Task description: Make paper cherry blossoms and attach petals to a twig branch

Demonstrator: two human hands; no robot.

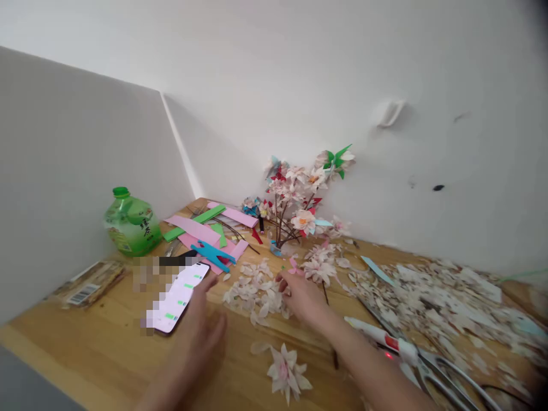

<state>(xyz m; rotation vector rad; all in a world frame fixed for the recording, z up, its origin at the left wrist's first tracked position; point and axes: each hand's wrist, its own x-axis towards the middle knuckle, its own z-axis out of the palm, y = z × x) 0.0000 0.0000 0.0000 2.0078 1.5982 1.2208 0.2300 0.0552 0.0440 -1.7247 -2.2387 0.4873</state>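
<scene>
My left hand point(205, 317) is over the table beside a lit phone point(182, 297), thumb and fingers apart, slightly blurred, with nothing in it. My right hand point(303, 294) reaches to the right edge of a pile of loose white petals point(257, 291); its fingers curl together, and what they hold, if anything, is hidden. Just beyond that hand lies a pale handmade flower point(319, 265) on a dark stem. Closer to me is another pale flower with a pink middle point(286, 371), lying on the wood.
Handmade flowers on stems point(295, 188) stand against the wall. Coloured paper strips point(197, 228) and a green bottle point(132, 222) are at the left, near a wrapped packet point(88, 285). A white glue gun point(383, 339), scissors point(440, 374) and scattered scraps point(454, 308) fill the right.
</scene>
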